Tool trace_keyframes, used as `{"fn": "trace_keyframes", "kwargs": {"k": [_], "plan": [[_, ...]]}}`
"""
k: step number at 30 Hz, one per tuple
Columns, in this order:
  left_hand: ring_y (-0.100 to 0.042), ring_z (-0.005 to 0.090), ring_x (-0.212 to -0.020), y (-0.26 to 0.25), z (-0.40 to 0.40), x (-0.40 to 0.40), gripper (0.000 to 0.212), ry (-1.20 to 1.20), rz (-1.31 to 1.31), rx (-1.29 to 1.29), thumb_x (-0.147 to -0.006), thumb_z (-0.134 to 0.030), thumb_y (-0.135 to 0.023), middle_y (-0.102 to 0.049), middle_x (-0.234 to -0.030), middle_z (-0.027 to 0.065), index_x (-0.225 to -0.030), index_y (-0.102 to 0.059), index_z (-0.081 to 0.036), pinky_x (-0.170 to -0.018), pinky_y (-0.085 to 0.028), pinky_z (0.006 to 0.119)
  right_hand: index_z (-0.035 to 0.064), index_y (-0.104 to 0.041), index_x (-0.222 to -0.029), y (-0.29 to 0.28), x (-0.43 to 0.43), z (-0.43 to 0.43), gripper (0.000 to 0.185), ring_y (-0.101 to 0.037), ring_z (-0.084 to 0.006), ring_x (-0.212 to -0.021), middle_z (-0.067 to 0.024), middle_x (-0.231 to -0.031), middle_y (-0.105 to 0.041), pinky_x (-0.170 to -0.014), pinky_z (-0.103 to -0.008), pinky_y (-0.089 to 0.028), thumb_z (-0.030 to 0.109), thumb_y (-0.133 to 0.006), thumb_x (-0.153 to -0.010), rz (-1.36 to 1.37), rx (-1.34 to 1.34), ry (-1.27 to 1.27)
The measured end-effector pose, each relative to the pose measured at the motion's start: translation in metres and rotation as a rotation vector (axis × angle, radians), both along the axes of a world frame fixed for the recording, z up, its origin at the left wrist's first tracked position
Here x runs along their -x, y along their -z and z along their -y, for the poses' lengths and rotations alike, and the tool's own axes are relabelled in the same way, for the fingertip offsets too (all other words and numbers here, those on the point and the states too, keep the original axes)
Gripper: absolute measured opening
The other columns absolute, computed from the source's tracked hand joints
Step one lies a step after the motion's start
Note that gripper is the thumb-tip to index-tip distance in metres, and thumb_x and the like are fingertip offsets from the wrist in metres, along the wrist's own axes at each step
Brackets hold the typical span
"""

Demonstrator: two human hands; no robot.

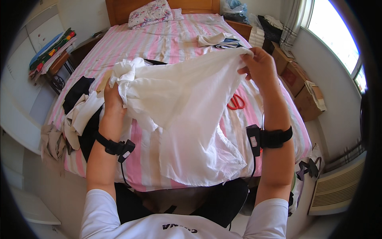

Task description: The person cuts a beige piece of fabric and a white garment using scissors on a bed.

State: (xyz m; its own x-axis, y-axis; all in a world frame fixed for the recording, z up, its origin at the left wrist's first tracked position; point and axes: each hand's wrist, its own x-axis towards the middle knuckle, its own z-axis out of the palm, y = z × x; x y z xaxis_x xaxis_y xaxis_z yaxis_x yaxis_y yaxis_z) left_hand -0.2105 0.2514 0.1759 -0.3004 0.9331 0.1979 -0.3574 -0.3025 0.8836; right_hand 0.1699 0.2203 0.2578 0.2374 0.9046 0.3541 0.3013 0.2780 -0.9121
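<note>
A thin white garment (191, 98) is stretched between my two hands above a bed with a striped sheet (143, 149). My left hand (114, 97) grips its bunched, ruffled end at the left; part of the fingers is hidden by the cloth. At the upper right, my right hand (258, 64) pinches a corner of the fabric between thumb and fingers. The lower part hangs down to the near edge of the bed. Partly under the cloth, red-handled scissors (236, 102) lie on the sheet, their blades hidden.
Black cloth (77, 92) and crumpled white and beige clothes (86, 112) lie at the bed's left side. Folded clothes (222, 40) rest beyond the garment. A floral pillow (152, 13) is near the headboard (194, 6). Cardboard boxes (307, 101) stand along the right wall.
</note>
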Motion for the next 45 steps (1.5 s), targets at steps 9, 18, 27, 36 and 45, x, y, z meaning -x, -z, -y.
{"fn": "trace_keyframes", "kwargs": {"k": [9, 18, 27, 36, 45], "plan": [[-0.068, 0.0243, -0.091, 0.021, -0.045, -0.003, 0.034, -0.061, 0.083, -0.022, -0.088, -0.007, -0.061, -0.067, -0.108, 0.0120, -0.121, -0.057, 0.002, -0.077, -0.058, 0.035, -0.0024, -0.062, -0.095, 0.019, -0.036, -0.037, 0.016, -0.065, -0.0117, -0.062, -0.0064, -0.076, -0.066, -0.056, -0.0253, -0.051, 0.012, -0.063, -0.088, 0.132, -0.118, 0.202], [-0.066, 0.0228, -0.096, -0.013, -0.065, -0.011, 0.041, -0.109, -0.079, -0.136, -0.086, -0.010, -0.065, -0.064, -0.112, 0.0138, -0.123, -0.053, 0.001, -0.082, -0.055, 0.035, -0.0040, -0.060, -0.113, 0.069, -0.062, -0.053, 0.032, -0.068, -0.0169, -0.074, -0.0115, -0.087, -0.067, -0.067, -0.0289, -0.054, 0.015, -0.064, -0.088, 0.141, -0.102, 0.228], [-0.047, 0.0291, -0.127, 0.069, -0.040, -0.032, 0.063, -0.004, -1.324, -0.361, -0.086, -0.029, -0.072, -0.050, -0.133, 0.0174, -0.137, -0.046, -0.002, -0.107, -0.038, 0.040, 0.0013, -0.067, -0.098, 0.137, 0.019, 0.045, 0.019, -0.066, -0.0214, -0.076, -0.0121, -0.090, -0.068, -0.070, -0.0330, -0.052, 0.006, -0.072, -0.080, 0.409, 0.026, -0.061], [-0.056, 0.0286, -0.095, 0.107, 0.052, -0.090, 0.022, 0.239, -1.413, -0.462, -0.071, -0.009, -0.077, -0.057, -0.095, 0.0067, -0.091, -0.069, -0.010, -0.085, -0.045, 0.039, 0.0032, -0.068, -0.098, 0.192, 0.086, 0.063, 0.024, -0.064, -0.0327, -0.086, -0.0133, -0.099, -0.063, -0.076, -0.0399, -0.051, 0.014, -0.075, -0.077, 0.486, 0.153, -0.220], [-0.059, 0.0267, -0.081, 0.082, 0.062, -0.070, 0.014, 0.159, -1.323, -0.514, -0.071, -0.005, -0.076, -0.058, -0.082, 0.0084, -0.081, -0.067, -0.005, -0.073, -0.047, 0.037, 0.0016, -0.067, -0.096, 0.185, 0.074, 0.103, 0.022, -0.064, -0.0254, -0.078, -0.0122, -0.095, -0.063, -0.071, -0.0358, -0.052, 0.009, -0.075, -0.077, 0.347, 0.088, -0.113]]}}
